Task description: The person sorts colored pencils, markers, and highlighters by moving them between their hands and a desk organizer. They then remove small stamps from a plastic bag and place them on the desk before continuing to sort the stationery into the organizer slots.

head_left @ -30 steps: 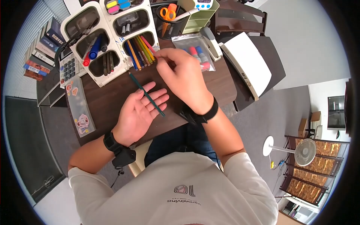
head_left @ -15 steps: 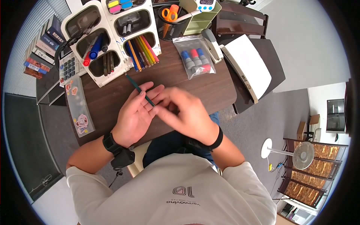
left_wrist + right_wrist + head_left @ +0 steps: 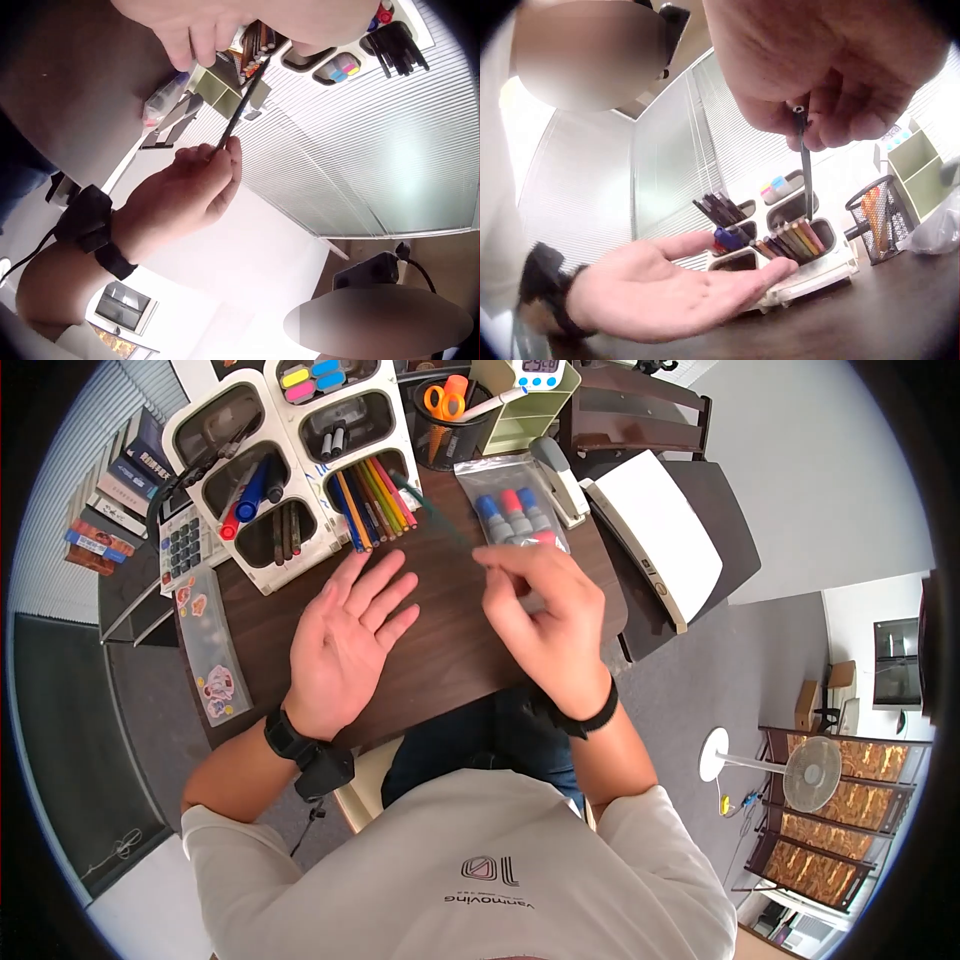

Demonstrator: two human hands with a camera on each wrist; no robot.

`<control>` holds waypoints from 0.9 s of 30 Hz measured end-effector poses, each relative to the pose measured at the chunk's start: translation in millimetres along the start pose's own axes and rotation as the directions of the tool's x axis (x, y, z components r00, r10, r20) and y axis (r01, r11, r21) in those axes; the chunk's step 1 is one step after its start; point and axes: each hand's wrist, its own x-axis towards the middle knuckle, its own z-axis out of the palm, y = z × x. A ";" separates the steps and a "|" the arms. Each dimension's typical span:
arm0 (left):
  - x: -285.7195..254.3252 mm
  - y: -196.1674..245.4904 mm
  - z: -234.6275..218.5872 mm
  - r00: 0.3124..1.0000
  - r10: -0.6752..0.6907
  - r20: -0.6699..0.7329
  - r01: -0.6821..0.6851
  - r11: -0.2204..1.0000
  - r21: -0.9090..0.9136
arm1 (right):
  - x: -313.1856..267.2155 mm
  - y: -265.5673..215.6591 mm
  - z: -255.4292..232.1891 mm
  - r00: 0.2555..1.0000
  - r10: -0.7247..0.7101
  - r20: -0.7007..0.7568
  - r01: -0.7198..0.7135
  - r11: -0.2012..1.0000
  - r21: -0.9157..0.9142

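Observation:
The right hand [image 3: 552,610] pinches a dark green pencil [image 3: 435,517] by one end, its other end pointing at the colored pencils [image 3: 385,505] in the white organizer [image 3: 335,538]. In the left wrist view the right hand [image 3: 184,191] holds the pencil [image 3: 241,111] slanting up. The right wrist view has the pencil [image 3: 806,169] hanging from the curled fingers above the organizer's compartments. Palm up, with fingers spread, the left hand [image 3: 345,640] holds nothing and is just below the organizer in the head view.
A bag of blue- and red-capped bottles [image 3: 515,510], a stapler [image 3: 560,482] and a mesh cup [image 3: 448,435] with scissors stand right of the organizer. A sticker-covered case [image 3: 213,650] lies at left, by a calculator [image 3: 185,545]. Books [image 3: 120,490] stand beyond.
The right hand took the green pencil from the left palm and moved right and up with it. The left hand shifted slightly left, its palm now bare.

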 end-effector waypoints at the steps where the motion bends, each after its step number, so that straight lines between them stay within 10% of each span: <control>1: -0.1 1.3 0.8 0.999 0.048 0.012 -0.048 0.999 -0.005 | 8.4 -0.6 8.1 1.000 -0.016 -0.018 0.015 1.000 -0.028; 12: 0.3 8.6 0.7 0.990 0.123 0.072 -0.124 0.992 0.006 | 45.0 18.3 68.3 0.996 0.042 0.076 -0.045 0.998 0.036; 22: 4.0 7.8 -4.4 0.994 0.093 0.056 -0.095 0.995 0.025 | 2.1 5.8 26.3 0.970 0.235 0.061 -0.240 0.964 0.110; 27: 7.2 3.4 -7.1 0.997 -0.077 -0.008 0.078 0.996 0.050 | -14.9 39.6 -14.8 0.999 0.026 0.036 -0.007 0.897 -0.442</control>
